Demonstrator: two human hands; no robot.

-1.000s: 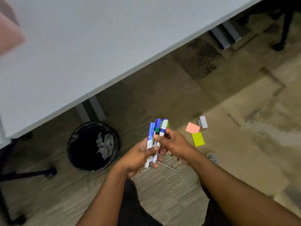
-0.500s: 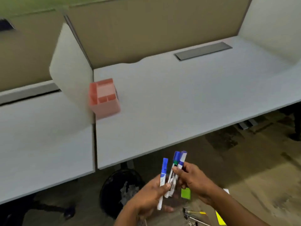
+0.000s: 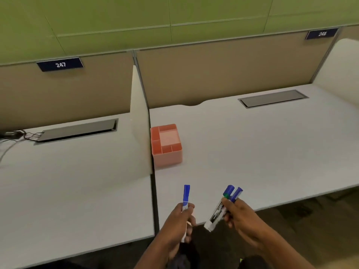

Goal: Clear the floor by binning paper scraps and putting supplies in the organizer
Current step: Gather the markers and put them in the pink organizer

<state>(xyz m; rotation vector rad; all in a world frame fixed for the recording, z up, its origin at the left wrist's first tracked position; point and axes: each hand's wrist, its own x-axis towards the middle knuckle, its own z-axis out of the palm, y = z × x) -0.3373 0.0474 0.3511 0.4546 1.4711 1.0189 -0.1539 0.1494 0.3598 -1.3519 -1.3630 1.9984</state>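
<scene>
A pink organizer with several compartments stands on the white desk, close to the divider panel. My left hand grips one blue-capped marker upright over the desk's front edge. My right hand holds a bundle of markers with blue and green caps, tilted up to the right. Both hands hover below and in front of the organizer, apart from it. The bin and the floor scraps are out of view.
A white divider panel separates the two desks. Grey cable hatches lie at the back of each desk, with cables at the far left one. Tan partition walls carry number plates 247 and 248.
The view has swung up from the floor and bin to the desktop. The markers, held together before, are split: one in my left hand, the others in my right.
</scene>
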